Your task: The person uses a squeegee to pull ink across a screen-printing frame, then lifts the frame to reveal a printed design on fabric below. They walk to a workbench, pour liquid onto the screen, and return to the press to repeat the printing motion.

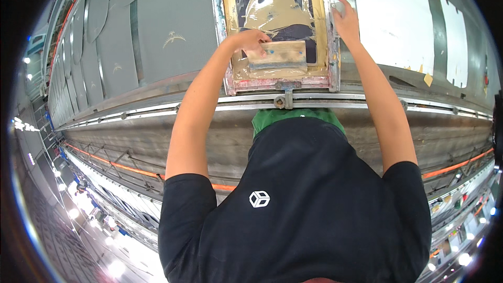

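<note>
A screen-printing frame (326, 31) lies across the long table before me, its mesh dark with a wide smear of gold ink (280, 8). Near the frame's close end, a wooden squeegee (285, 52) rests on the mesh, ink marking its lower edge. My left hand (248, 41) is closed on the squeegee's left end. Beside the frame's right rail is my right hand (347, 25), thumb and fingers bent round a small pale, rounded thing (339, 7) that I cannot make out. A metal clamp (283, 99) joins the frame's near end to the table rail.
Grey cut pieces (178, 26) lie along the table at left, some with gold prints. White pieces (393, 21) lie at right, near a yellow scrap (428, 79). A metal rail (367, 103) runs along the near edge. Behind me runs an orange line (456, 164).
</note>
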Demonstrator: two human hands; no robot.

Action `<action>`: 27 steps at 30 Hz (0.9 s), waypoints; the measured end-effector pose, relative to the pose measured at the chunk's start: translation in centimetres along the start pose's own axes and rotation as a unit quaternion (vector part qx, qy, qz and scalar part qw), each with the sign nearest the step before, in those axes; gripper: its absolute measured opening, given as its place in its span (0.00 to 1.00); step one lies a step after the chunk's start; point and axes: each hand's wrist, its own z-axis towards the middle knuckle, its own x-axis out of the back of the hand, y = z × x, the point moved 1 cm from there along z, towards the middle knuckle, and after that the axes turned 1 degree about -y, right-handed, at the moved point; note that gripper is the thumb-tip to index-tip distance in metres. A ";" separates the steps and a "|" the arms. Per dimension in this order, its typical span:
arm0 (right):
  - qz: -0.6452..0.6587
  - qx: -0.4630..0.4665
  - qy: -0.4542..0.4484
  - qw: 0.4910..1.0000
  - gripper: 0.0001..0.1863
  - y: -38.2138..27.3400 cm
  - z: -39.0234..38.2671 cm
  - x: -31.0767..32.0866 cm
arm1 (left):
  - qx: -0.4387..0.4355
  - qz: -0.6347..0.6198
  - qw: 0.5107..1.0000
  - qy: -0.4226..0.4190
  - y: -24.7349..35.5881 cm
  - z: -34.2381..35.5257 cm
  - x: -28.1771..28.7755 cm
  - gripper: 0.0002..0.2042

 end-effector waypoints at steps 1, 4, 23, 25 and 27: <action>-0.074 0.058 0.040 0.995 0.24 -0.3 -0.1 0.3 | 0.016 -0.033 0.998 -0.048 -0.1 0.7 0.3 0.30; -0.181 0.195 0.114 0.957 0.26 -1.9 1.6 1.3 | 0.001 -0.025 0.999 -0.033 0.6 0.9 4.7 0.34; -0.047 0.192 -0.231 0.952 0.27 -7.2 -8.0 -1.0 | -0.199 0.232 0.792 0.528 0.3 -2.4 -4.9 0.22; -0.051 0.188 -0.249 0.949 0.27 -7.9 -10.4 0.3 | -0.179 0.224 0.807 0.516 0.4 -4.2 -7.5 0.23; -0.036 0.172 -0.273 0.946 0.27 -8.6 -11.4 1.1 | -0.189 0.214 0.816 0.503 0.7 -5.2 -7.7 0.23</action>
